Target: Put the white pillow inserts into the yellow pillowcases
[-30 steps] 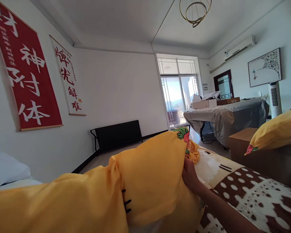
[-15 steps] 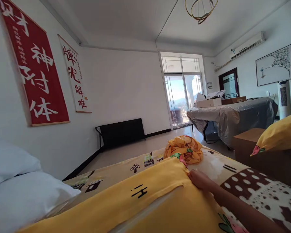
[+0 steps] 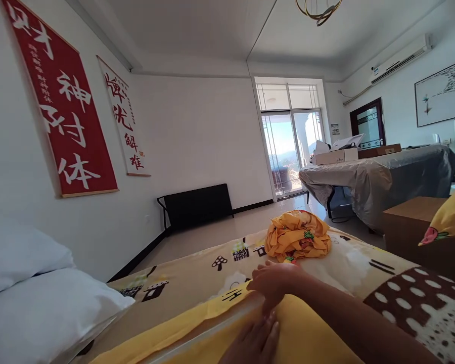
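Observation:
A yellow pillowcase (image 3: 303,328) lies across the bed before me, with a pale strip showing in the long slit along its far side. Black strokes mark the flap beyond the slit. Reaching in from the right, my right hand (image 3: 275,283) bends over the far flap near its right end, its fingers closed on the cloth; the fingertips are partly hidden. Just below it, my left hand (image 3: 252,341) rests on the near side of the slit with fingers stretched out. A crumpled orange cloth (image 3: 298,235) with printed fruit lies beyond my right hand.
White pillows (image 3: 49,313) are stacked at the left. The patterned bedsheet (image 3: 197,268) runs beneath everything. At right stand a cardboard box (image 3: 413,212) with a yellow pillow (image 3: 453,217) over it, and a plastic-covered table (image 3: 379,177). A black folded frame (image 3: 197,207) leans near the wall.
My right hand has moved left from the pillowcase's far corner onto the flap. My left hand has come into view at the bottom. The flap now sits lower and narrower; the view has shifted slightly left.

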Motion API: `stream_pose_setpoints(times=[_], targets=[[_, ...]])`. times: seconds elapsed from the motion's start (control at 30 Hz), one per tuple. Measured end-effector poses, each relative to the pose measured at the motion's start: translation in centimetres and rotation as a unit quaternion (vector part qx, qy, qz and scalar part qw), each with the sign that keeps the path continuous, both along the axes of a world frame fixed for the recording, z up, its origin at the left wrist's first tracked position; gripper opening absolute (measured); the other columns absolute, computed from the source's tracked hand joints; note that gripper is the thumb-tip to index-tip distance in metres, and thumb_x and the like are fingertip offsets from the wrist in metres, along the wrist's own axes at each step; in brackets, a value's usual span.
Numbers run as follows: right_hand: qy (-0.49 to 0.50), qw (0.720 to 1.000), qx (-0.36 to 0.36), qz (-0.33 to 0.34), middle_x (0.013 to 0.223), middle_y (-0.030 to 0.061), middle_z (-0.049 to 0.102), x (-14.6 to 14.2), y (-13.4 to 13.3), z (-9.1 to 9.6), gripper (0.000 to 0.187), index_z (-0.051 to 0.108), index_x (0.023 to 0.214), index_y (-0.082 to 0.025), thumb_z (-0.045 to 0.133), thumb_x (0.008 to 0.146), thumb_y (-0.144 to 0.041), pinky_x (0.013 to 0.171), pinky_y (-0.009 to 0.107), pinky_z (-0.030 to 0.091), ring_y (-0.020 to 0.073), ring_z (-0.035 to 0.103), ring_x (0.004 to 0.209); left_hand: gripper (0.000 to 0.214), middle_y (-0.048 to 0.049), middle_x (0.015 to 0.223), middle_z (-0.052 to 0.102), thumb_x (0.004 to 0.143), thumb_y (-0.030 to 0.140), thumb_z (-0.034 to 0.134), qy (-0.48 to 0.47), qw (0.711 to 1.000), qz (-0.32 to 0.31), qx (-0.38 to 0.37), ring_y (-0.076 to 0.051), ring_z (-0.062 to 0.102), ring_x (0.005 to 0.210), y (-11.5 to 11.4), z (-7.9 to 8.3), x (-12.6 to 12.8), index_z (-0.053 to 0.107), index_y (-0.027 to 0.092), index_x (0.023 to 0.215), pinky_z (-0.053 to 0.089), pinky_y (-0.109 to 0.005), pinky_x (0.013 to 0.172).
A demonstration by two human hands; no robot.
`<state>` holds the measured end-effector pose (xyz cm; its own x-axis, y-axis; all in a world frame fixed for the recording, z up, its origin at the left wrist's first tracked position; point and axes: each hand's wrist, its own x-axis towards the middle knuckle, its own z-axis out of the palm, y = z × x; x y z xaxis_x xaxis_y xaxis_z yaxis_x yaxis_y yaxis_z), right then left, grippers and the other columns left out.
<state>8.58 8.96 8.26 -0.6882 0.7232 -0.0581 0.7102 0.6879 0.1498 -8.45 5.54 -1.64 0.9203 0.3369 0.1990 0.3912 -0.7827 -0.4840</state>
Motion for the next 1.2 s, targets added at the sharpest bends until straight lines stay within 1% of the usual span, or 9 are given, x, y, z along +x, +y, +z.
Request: stream_pose_setpoints(times=[0.1, 0.23, 0.4, 0.53, 0.67, 0.77, 0.9, 1.03, 1.2], targets=[[0.148, 0.985, 0.082, 0.023, 0.114, 0.0133, 0.061, 1.0, 0.5, -3.4, 0.049, 0.057, 0.121, -0.019, 0.062, 0.072, -0.027, 0.091, 0.043, 0.040, 0.0275, 0.055, 0.106, 0.035, -0.0094, 0.118, 0.065, 0.092, 0.019, 0.040, -0.013, 0.999, -0.036, 0.009, -0.021, 0.064, 0.103, 1.3, -0.1, 1.8, 0.053, 0.017, 0.124, 0.049, -0.028, 0.080], [0.288, 0.953, 0.076, -0.061, 0.099, 0.0067, 0.065, 2.8, 1.5, -7.9, 0.025, 0.066, 0.098, -0.022, 0.055, 0.075, -0.025, 0.086, 0.036, 0.040, 0.0222, 0.057, 0.097, 0.009, -0.0026, 0.069, 0.068, 0.084, 0.018, 0.053, -0.002, 0.992, -0.114, 0.054, -0.017, 0.062, 0.060, 3.7, -1.1, 4.7, 0.062, 0.016, 0.083, 0.043, -0.029, 0.055], [0.323, 0.935, 0.090, -0.118, 0.101, 0.0053, 0.067, 5.4, 2.3, -8.8, 0.035, 0.066, 0.103, -0.023, 0.057, 0.070, -0.019, 0.082, 0.033, 0.037, 0.0217, 0.058, 0.096, 0.020, 0.0000, 0.046, 0.056, 0.077, 0.022, 0.058, -0.023, 0.981, -0.187, 0.035, -0.014, 0.049, 0.044, 5.2, -2.7, 9.3, 0.058, 0.019, 0.058, 0.031, -0.029, 0.046], [0.294, 0.928, 0.112, -0.198, 0.093, 0.0080, 0.068, 6.6, 2.6, -8.0, 0.026, 0.068, 0.087, -0.019, 0.048, 0.072, -0.010, 0.081, 0.033, 0.034, 0.0215, 0.059, 0.091, 0.018, -0.0013, 0.049, 0.056, 0.071, 0.024, 0.055, -0.144, 0.979, -0.135, -0.045, -0.013, 0.048, 0.045, 3.9, -2.2, 10.3, 0.053, 0.019, 0.054, 0.035, -0.030, 0.048], [0.327, 0.892, 0.158, -0.269, 0.080, 0.0100, 0.069, 6.5, 1.5, -7.3, 0.022, 0.064, 0.076, -0.017, 0.045, 0.071, -0.007, 0.083, 0.035, 0.032, 0.0229, 0.059, 0.085, 0.010, -0.0042, 0.065, 0.060, 0.070, 0.012, 0.048, -0.232, 0.968, -0.074, -0.055, -0.018, 0.054, 0.061, 1.9, -0.3, 9.5, 0.054, 0.019, 0.066, 0.044, -0.032, 0.057], [0.402, 0.862, 0.170, -0.257, 0.076, 0.0068, 0.068, 6.3, 0.0, -6.8, 0.023, 0.061, 0.074, -0.018, 0.046, 0.063, -0.006, 0.076, 0.031, 0.033, 0.0209, 0.058, 0.075, 0.027, -0.0104, 0.094, 0.064, 0.073, 0.010, 0.045, -0.253, 0.965, -0.021, -0.067, -0.024, 0.058, 0.089, 0.7, 1.0, 9.1, 0.060, 0.015, 0.095, 0.049, -0.039, 0.079], [0.508, 0.817, 0.165, -0.217, 0.071, 0.0020, 0.067, 6.4, -1.0, -6.6, 0.028, 0.059, 0.075, -0.021, 0.044, 0.055, -0.009, 0.064, 0.027, 0.032, 0.0188, 0.055, 0.068, 0.067, -0.0163, 0.137, 0.045, 0.074, 0.018, 0.050, -0.227, 0.960, 0.061, -0.149, -0.030, 0.042, 0.125, -0.1, 2.0, 8.9, 0.034, 0.011, 0.138, 0.036, -0.046, 0.105], [0.570, 0.784, 0.147, -0.198, 0.068, 0.0011, 0.062, 6.5, -0.2, -7.2, 0.027, 0.055, 0.073, -0.021, 0.041, 0.053, -0.010, 0.061, 0.026, 0.032, 0.0171, 0.052, 0.065, 0.053, -0.0129, 0.127, 0.055, 0.080, 0.034, 0.049, -0.222, 0.932, 0.151, -0.242, -0.031, 0.048, 0.117, 0.1, 2.2, 9.2, 0.046, 0.019, 0.131, 0.035, -0.049, 0.103], [0.623, 0.757, 0.088, -0.178, 0.067, -0.0001, 0.056, 6.6, 0.9, -7.6, 0.025, 0.049, 0.074, -0.020, 0.039, 0.054, -0.009, 0.057, 0.024, 0.031, 0.0147, 0.047, 0.062, 0.053, -0.0168, 0.110, 0.064, 0.087, 0.044, 0.035, -0.173, 0.920, 0.219, -0.275, -0.033, 0.056, 0.103, 1.2, 2.3, 9.8, 0.053, 0.011, 0.125, 0.040, -0.051, 0.094]])
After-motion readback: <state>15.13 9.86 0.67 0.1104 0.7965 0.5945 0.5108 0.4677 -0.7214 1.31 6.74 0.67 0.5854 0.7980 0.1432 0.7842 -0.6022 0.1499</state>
